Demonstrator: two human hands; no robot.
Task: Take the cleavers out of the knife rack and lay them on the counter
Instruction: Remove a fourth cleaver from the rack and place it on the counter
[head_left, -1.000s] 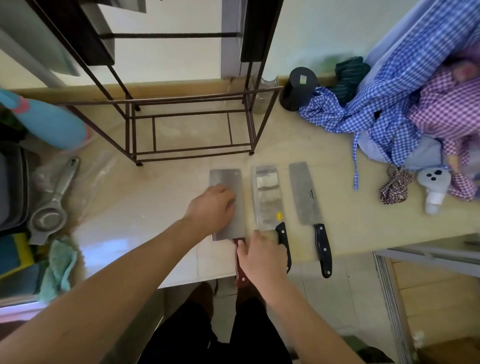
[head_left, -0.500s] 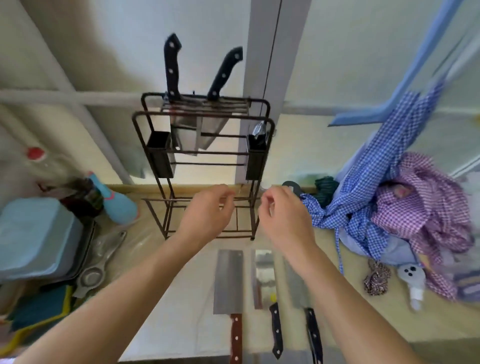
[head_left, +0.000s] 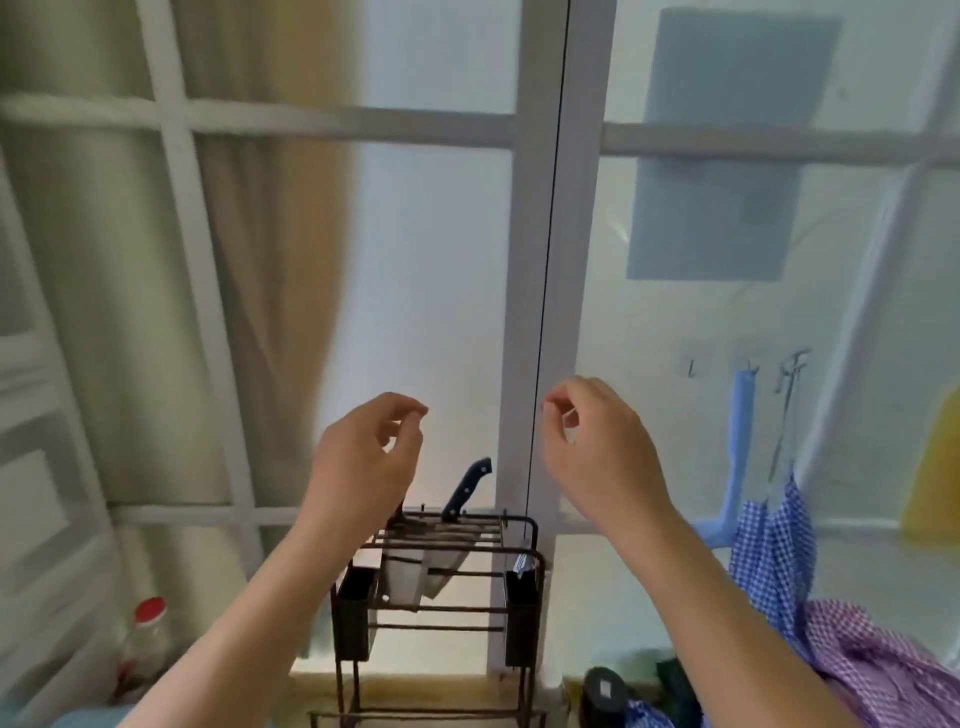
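At the middle of the head view I find both hands raised in front of the frosted window (head_left: 426, 291), higher against the scene than half a second ago, when they hovered at the level of the rack's lower rungs. My left hand (head_left: 363, 462) hangs with fingers loosely curled and grasps nothing; its wrist covers the left end of the knife rack (head_left: 441, 577) top. My right hand (head_left: 597, 457) is in the same condition, thumb and forefinger nearly meeting but empty, up and to the right of the rack and clear of it. The view has tilted upward since the earlier frame: the counter and the three cleavers laid out on it, plainly visible then, have dropped below the bottom edge, and only the rack's upper tiers show. Two cleavers (head_left: 415, 577) remain slotted in the rack, blades hanging down between the wire bars; one black riveted handle (head_left: 467, 488) leans up to the right, while the other handle, which stood upright and in full sight before, is now almost wholly hidden behind my left hand (only a dark sliver shows beside the wrist). To the left stands a red-capped jar (head_left: 145, 639), blurred. To the right, blue checked cloth (head_left: 774, 551) hangs above purple checked cloth (head_left: 872, 670), and a black cylinder (head_left: 605, 693) sits near the rack's foot.
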